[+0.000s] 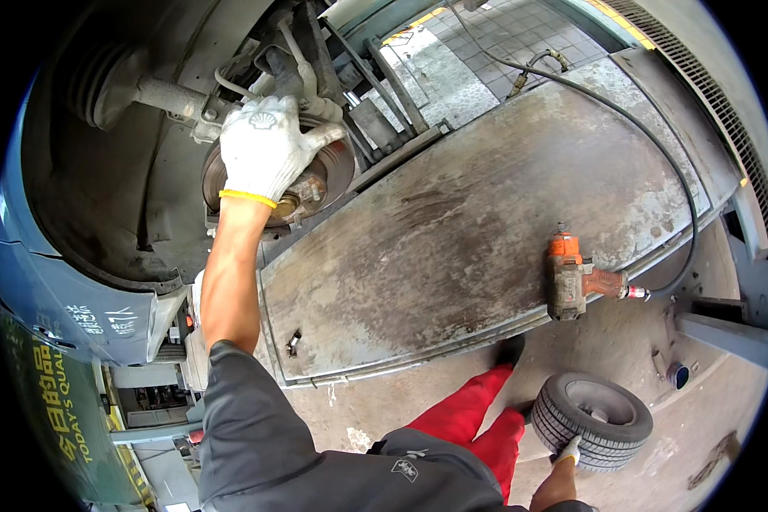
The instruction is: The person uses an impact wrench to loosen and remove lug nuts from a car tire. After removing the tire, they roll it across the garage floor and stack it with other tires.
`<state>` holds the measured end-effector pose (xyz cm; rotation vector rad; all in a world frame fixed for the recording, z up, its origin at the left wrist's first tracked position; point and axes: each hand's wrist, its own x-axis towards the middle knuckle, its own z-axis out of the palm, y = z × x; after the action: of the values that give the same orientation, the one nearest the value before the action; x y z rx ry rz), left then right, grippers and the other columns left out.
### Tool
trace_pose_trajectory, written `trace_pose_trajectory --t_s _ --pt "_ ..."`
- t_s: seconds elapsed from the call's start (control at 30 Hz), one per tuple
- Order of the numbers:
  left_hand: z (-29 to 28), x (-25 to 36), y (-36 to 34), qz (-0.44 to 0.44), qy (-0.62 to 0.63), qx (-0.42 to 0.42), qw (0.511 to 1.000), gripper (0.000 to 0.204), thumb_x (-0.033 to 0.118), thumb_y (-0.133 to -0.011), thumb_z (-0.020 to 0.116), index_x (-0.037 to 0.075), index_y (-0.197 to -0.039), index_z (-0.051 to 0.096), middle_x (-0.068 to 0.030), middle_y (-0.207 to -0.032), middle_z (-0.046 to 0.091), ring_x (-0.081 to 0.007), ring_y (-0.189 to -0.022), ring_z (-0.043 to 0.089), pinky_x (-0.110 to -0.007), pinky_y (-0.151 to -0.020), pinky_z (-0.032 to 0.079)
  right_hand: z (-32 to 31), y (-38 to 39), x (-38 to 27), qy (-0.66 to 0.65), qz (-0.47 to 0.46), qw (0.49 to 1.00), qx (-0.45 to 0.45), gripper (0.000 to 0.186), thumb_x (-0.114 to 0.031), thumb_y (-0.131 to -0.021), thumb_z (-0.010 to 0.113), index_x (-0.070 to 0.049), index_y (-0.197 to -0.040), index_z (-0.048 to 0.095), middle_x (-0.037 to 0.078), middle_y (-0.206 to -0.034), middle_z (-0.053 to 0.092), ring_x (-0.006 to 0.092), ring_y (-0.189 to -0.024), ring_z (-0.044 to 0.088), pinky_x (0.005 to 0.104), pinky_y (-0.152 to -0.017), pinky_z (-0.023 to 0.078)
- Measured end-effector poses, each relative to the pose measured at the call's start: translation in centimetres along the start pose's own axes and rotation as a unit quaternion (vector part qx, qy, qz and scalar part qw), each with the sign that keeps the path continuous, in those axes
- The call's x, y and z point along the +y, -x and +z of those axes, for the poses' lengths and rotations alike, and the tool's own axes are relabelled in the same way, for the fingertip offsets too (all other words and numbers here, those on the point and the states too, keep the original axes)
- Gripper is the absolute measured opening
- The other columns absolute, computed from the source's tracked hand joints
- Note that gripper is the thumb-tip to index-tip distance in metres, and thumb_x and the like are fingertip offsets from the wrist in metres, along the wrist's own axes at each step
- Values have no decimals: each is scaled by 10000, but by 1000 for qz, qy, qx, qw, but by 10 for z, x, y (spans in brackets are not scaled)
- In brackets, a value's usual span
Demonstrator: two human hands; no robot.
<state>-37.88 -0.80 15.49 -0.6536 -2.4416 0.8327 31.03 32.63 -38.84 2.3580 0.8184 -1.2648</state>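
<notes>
At the upper left, my left hand (263, 149), in a white knit glove with a yellow cuff, is on the top of a rusty brake disc (337, 171). Its fingers bend over the far side, their tips hidden, and the thumb sticks out to the right. The hub (303, 189) shows beside the glove. Low on the right, my right hand (571, 450), also gloved, holds the tread of a wheel (602, 410) with a black tyre. That wheel leans on the floor, its rim facing up; part of the hand's grip is hidden.
An orange-grey impact wrench (567, 277) lies at the near edge of a worn metal platform (452, 222), a black hose (657, 141) running from it. A small metal socket (293, 343) lies at the platform's left end. The blue car body (85, 290) and strut (171, 96) are at left.
</notes>
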Motion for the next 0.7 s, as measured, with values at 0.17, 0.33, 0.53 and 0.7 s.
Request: trace_pose_trajectory --t_s 0.17,0.33,0.53,0.7 --pt "6 -7 5 21 -7 6 1000 670 700 -716 668 40 -825 705 -133 -800 689 -310 -821 672 -419 -719 528 0 -1 3 -14 9 1000 8 842 -775 -843 505 -109 -1355 551 59 -1366 551 285 -1066 570 448 -760 521" --pt "-5 -3 -4 -32 22 -91 995 758 699 -698 689 19 -1032 700 -163 -872 696 -323 -866 676 -422 -782 524 -6 4 -4 -22 24 999 -16 805 -766 -846 515 -131 -1340 557 28 -1322 573 266 -1017 567 421 -713 490" --pt "10 -7 5 15 16 23 999 670 702 -705 677 41 -811 710 -140 -820 701 -294 -820 683 -409 -724 537 -15 -29 -5 -26 22 999 -37 802 -759 -843 529 -138 -1351 541 19 -1305 583 261 -1007 567 432 -720 484" --pt "9 -11 13 5 -8 21 1000 674 699 -701 683 39 -833 717 -136 -812 699 -296 -806 684 -402 -730 538 -10 -17 -6 -7 41 999 -28 817 -765 -836 528 -140 -1361 544 30 -1332 584 274 -1044 576 444 -731 497"
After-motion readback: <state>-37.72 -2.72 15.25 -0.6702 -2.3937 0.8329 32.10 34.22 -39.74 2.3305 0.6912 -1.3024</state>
